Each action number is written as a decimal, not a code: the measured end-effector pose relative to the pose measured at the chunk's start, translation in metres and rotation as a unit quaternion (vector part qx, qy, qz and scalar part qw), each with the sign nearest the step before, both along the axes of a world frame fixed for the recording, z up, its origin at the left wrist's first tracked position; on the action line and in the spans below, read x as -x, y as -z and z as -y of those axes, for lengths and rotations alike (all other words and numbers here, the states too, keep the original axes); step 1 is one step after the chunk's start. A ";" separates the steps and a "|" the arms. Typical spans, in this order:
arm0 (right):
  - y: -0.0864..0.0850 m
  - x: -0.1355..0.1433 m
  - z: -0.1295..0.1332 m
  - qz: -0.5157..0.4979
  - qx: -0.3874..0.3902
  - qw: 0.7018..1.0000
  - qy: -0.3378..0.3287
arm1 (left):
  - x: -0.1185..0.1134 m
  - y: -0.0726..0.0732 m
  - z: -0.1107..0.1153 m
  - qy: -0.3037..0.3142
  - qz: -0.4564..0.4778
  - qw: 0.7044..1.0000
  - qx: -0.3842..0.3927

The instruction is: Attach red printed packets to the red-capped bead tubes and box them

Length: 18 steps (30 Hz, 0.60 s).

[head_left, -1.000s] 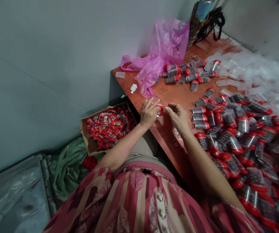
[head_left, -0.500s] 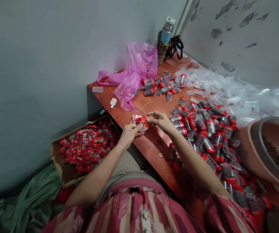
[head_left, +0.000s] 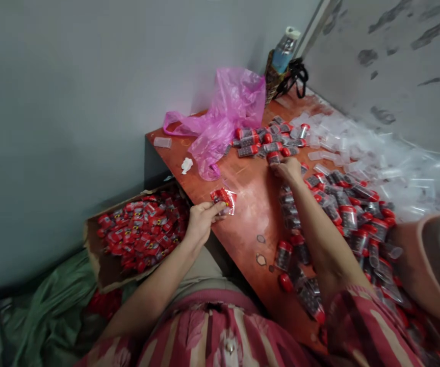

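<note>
My left hand (head_left: 203, 219) is closed on small red printed plastic packets (head_left: 225, 198) above the table's near edge, thumb on top. Across the table, my right hand (head_left: 290, 171) has its fingers around the lower end of a clear container with a red cap (head_left: 273, 157). Dark contents show through similar red-capped containers (head_left: 347, 216), heaped to the right under and beyond my right forearm. A smaller group of them (head_left: 248, 142) lies at the back by a pink plastic bag (head_left: 238, 102).
A cardboard box (head_left: 93, 255) full of red packets stands left of the orange-red table (head_left: 238, 229). Clear containers without caps (head_left: 388, 148) pile up at the back right. Stacked tubs (head_left: 411, 260) stand at right; a bottle (head_left: 284, 53) stands in the far corner.
My right hand has left the packets and reached forward and right to a red-capped container. My left hand keeps the packets. The view has shifted slightly to the left.
</note>
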State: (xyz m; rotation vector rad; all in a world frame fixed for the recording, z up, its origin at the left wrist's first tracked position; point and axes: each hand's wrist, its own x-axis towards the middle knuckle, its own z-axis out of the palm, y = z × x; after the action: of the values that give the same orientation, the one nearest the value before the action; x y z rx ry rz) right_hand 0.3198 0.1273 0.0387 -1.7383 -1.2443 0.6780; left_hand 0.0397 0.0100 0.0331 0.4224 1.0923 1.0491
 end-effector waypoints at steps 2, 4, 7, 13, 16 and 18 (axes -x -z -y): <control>-0.005 0.017 0.021 -0.011 0.032 0.999 0.005 | 0.002 -0.002 -0.002 -0.033 0.050 0.998 0.023; -0.013 0.042 0.053 -0.037 0.039 0.998 -0.018 | 0.004 -0.002 -0.004 -0.056 0.105 0.992 0.036; -0.024 0.086 0.113 -0.121 0.027 0.989 -0.076 | 0.007 0.000 -0.005 -0.075 0.147 0.984 0.069; -0.018 0.150 0.190 -0.207 0.051 0.974 -0.083 | -0.001 -0.002 0.002 -0.099 0.186 0.975 0.073; -0.008 0.156 0.196 -0.175 0.030 0.982 -0.067 | -0.004 -0.006 0.007 -0.090 0.189 0.975 0.069; -0.004 0.156 0.197 -0.148 0.018 0.987 -0.057 | -0.006 -0.008 0.010 -0.088 0.190 0.975 0.071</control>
State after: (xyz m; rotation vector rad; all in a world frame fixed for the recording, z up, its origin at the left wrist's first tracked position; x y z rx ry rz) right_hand 0.1639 -0.0701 0.0428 -1.5362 -1.1343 0.9931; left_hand 0.0454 -0.0004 0.0413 0.0052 0.8616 1.1429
